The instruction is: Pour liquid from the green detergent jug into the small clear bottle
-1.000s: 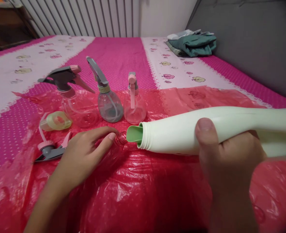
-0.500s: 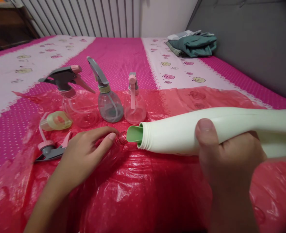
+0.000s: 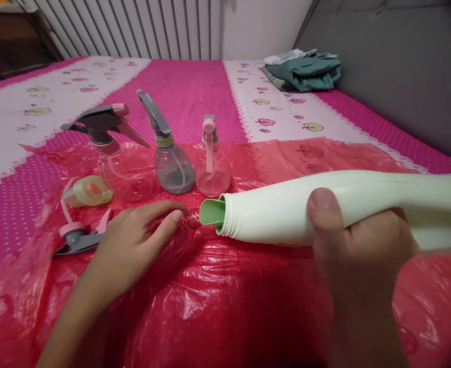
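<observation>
My right hand (image 3: 363, 245) is wrapped round a pale white-green jug (image 3: 271, 214) tilted nearly level, its mouth facing left. The green pouring spout (image 3: 211, 211) at that mouth lies right by the threaded neck of a clear bottle (image 3: 191, 220). Around this bottle, just below the neck, closes my left hand (image 3: 133, 240); most of the bottle is hidden by the hand or blends into the red plastic. No stream of liquid can be made out. Left of that hand lies a grey and pink trigger spray head (image 3: 77, 239), near a yellow-green translucent cap (image 3: 93, 190).
Behind stand a pink-and-grey spray bottle (image 3: 127, 174), a grey spray bottle (image 3: 174, 171) and a small pink one (image 3: 213, 174). Red plastic sheeting (image 3: 225, 306) covers the near bedspread (image 3: 187, 97). Folded clothes (image 3: 305, 71) lie at the back right, beside a grey padded headboard (image 3: 394, 66).
</observation>
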Available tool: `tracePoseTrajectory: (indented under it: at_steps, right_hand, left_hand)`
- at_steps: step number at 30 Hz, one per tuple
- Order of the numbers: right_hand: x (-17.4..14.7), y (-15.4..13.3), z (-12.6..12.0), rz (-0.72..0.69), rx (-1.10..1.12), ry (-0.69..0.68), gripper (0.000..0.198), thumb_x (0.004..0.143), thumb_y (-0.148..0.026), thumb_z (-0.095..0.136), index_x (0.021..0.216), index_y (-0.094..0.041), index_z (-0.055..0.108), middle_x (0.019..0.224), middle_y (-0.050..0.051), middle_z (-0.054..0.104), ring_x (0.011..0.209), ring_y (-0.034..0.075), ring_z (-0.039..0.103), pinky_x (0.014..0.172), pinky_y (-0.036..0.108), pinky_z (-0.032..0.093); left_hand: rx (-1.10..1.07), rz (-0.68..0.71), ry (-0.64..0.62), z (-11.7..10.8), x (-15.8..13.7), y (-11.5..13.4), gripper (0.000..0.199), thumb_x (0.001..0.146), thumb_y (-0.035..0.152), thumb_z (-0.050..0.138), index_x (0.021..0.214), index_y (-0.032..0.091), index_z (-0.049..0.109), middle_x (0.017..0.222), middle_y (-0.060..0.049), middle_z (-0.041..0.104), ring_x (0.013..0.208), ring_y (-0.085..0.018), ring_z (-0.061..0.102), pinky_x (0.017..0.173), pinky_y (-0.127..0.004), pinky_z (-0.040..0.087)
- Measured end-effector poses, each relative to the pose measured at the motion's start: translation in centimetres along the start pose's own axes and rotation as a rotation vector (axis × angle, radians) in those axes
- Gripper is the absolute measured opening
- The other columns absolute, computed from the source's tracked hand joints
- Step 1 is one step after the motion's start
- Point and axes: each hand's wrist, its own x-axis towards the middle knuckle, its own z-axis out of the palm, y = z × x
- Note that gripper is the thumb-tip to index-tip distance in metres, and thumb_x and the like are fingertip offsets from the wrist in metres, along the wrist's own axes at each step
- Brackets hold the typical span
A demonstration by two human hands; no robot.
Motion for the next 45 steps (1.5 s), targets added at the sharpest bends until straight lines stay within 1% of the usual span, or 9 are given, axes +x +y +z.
tracePoseTrajectory:
  at_steps: [5, 10, 15, 19, 21, 27, 37, 41, 45]
  right_hand:
    - [0.1, 0.2, 0.1, 0.000, 0.008, 0.007, 0.069, 0.052, -0.089, 0.037, 0.067, -0.026, 0.062, 0.080, 0.021, 0.069, 0.101, 0.058, 0.067, 0.093, 0.066, 0.048]
    - [0.0, 0.4, 0.2, -0.044, 0.026, 0.027, 0.073, 0.056, -0.091, 0.037, 0.070, -0.024, 0.063, 0.080, 0.021, 0.070, 0.102, 0.057, 0.068, 0.092, 0.069, 0.048]
    - [-0.1, 0.5, 0.4, -0.078, 0.014, 0.060, 0.081, 0.060, -0.096, 0.034, 0.070, -0.022, 0.064, 0.076, 0.020, 0.068, 0.096, 0.054, 0.068, 0.088, 0.069, 0.048]
    - [-0.2, 0.6, 0.2, -0.076, 0.028, 0.037, 0.078, 0.061, -0.094, 0.037, 0.070, -0.022, 0.064, 0.076, 0.020, 0.068, 0.096, 0.053, 0.068, 0.088, 0.068, 0.047]
    - [-0.2, 0.7, 0.1, -0.083, 0.033, 0.034, 0.077, 0.062, -0.094, 0.037, 0.069, -0.022, 0.064, 0.075, 0.019, 0.067, 0.094, 0.052, 0.067, 0.088, 0.067, 0.047]
    - [-0.3, 0.8, 0.4, -0.139, 0.032, 0.074, 0.082, 0.068, -0.099, 0.034, 0.071, -0.023, 0.064, 0.074, 0.018, 0.066, 0.085, 0.045, 0.066, 0.084, 0.063, 0.048]
    - [-0.4, 1.1, 0.4, -0.194, 0.002, 0.091, 0.082, 0.074, -0.098, 0.031, 0.071, -0.023, 0.063, 0.071, 0.016, 0.064, 0.079, 0.040, 0.064, 0.078, 0.057, 0.048]
    - [-0.5, 0.9, 0.3, -0.188, -0.003, 0.082, 0.078, 0.074, -0.096, 0.033, 0.071, -0.023, 0.062, 0.071, 0.016, 0.064, 0.078, 0.039, 0.063, 0.077, 0.056, 0.048]
    - [-0.4, 0.7, 0.3, -0.158, 0.014, 0.061, 0.076, 0.071, -0.095, 0.035, 0.071, -0.023, 0.062, 0.073, 0.017, 0.064, 0.082, 0.041, 0.065, 0.082, 0.059, 0.048]
  left_hand:
    - [-0.009, 0.000, 0.011, 0.0, 0.0, -0.1, 0.049, 0.097, 0.064, 0.043, 0.101, 0.033, 0.082, 0.106, 0.002, 0.086, 0.095, -0.029, 0.079, 0.084, -0.041, 0.060]
    - [-0.037, 0.004, -0.007, -0.2, -0.2, -0.1, 0.052, 0.098, 0.067, 0.046, 0.102, 0.031, 0.083, 0.107, -0.001, 0.087, 0.097, -0.031, 0.079, 0.083, -0.041, 0.056]
    - [-0.029, 0.003, -0.008, -0.1, -0.1, -0.1, 0.051, 0.098, 0.066, 0.046, 0.102, 0.031, 0.083, 0.107, 0.000, 0.086, 0.096, -0.031, 0.079, 0.084, -0.042, 0.056]
    - [-0.015, -0.008, -0.001, 0.0, -0.1, -0.2, 0.053, 0.096, 0.066, 0.042, 0.101, 0.032, 0.082, 0.105, 0.001, 0.086, 0.096, -0.031, 0.080, 0.084, -0.045, 0.058]
    - [-0.023, -0.013, 0.000, 0.0, 0.0, -0.2, 0.052, 0.096, 0.066, 0.043, 0.101, 0.032, 0.083, 0.106, 0.002, 0.086, 0.097, -0.031, 0.080, 0.084, -0.044, 0.058]
    - [-0.053, -0.014, 0.002, 0.0, 0.0, -0.1, 0.052, 0.097, 0.069, 0.046, 0.101, 0.032, 0.083, 0.107, 0.001, 0.086, 0.098, -0.032, 0.079, 0.084, -0.041, 0.054]
    - [-0.062, -0.012, -0.019, -0.1, -0.1, -0.1, 0.050, 0.099, 0.067, 0.047, 0.104, 0.031, 0.082, 0.110, 0.000, 0.086, 0.100, -0.031, 0.078, 0.086, -0.040, 0.052]
    - [-0.060, -0.025, -0.035, -0.2, -0.1, 0.0, 0.053, 0.099, 0.068, 0.047, 0.105, 0.030, 0.082, 0.111, -0.001, 0.086, 0.101, -0.032, 0.078, 0.087, -0.041, 0.052]
    - [-0.052, -0.026, -0.022, -0.2, -0.1, 0.0, 0.053, 0.098, 0.068, 0.047, 0.105, 0.030, 0.083, 0.110, -0.001, 0.086, 0.101, -0.033, 0.078, 0.087, -0.041, 0.053]
